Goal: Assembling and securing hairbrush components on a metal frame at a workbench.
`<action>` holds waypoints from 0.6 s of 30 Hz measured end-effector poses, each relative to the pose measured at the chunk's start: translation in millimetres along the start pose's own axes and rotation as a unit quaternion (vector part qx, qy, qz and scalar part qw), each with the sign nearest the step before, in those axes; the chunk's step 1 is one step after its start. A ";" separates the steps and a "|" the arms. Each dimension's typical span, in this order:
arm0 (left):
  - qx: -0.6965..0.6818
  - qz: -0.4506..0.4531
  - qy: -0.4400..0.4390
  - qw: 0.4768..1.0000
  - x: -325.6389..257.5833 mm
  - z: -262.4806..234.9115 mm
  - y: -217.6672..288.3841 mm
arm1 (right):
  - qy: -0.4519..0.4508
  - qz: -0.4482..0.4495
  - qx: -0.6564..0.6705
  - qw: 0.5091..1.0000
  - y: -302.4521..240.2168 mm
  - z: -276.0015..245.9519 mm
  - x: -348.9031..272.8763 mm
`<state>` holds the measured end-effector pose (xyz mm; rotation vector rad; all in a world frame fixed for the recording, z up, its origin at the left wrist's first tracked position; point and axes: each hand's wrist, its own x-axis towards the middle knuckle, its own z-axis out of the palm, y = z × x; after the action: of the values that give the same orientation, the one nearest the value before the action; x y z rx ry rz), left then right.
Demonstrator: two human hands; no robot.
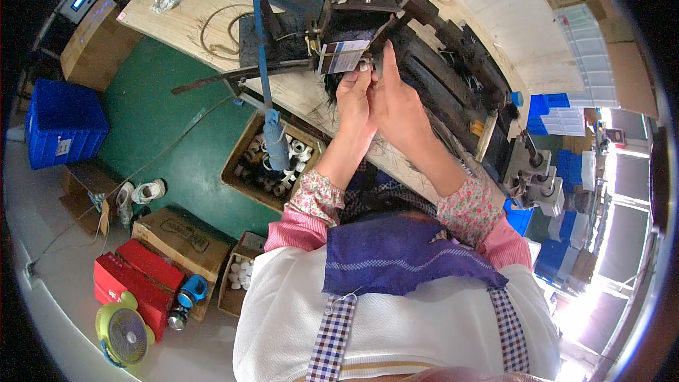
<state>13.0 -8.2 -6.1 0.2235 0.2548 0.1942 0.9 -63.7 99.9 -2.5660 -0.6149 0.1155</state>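
Observation:
My left hand (356, 102) is at the machine's front edge, its thumb and fingers pinched around a small whitish piece (364, 66). My right hand (401, 110) lies close against it, with the index finger stretched upward beside a dark metal part; its other fingers are largely hidden. Just above the fingertips, a printed card (342, 56) is fixed to the dark machine (361, 25) by a yellowish band. Black bristle-like fibres hang below the card, left of my left hand. A blue lever (261, 49) with a wrapped lower end (276, 143) stands to the left.
Below the wooden bench (283, 95) is a carton (233, 175) of white and dark ring-shaped parts. A long dark rod (212, 81) juts left. A blue crate (65, 124), red box (131, 279) and green fan (126, 332) stand on the left. Metal fixtures (535, 177) are at right.

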 end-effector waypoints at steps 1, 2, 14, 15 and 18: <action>-0.002 0.005 -0.017 1.000 3.0 -4.1 -1.1 | 0.004 -0.010 0.028 1.000 1.5 -1.3 0.3; -0.004 0.010 -0.033 0.999 4.7 -8.5 -2.9 | 0.005 -0.009 0.030 1.000 2.6 -1.3 -0.1; 0.013 0.006 -0.011 1.000 -1.7 -3.1 3.2 | -0.051 0.006 0.072 0.996 5.1 -2.0 4.2; 0.016 0.002 -0.011 1.000 -1.9 -3.2 3.8 | -0.063 0.011 0.068 0.996 1.6 -5.8 4.6; 0.037 0.001 -0.025 0.999 -2.5 -0.8 6.1 | -0.076 0.012 0.061 0.995 2.2 -5.0 5.3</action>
<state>9.4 -2.8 -4.8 0.3011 0.2122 0.1818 7.5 -65.3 103.4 -2.4630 -0.6130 0.3493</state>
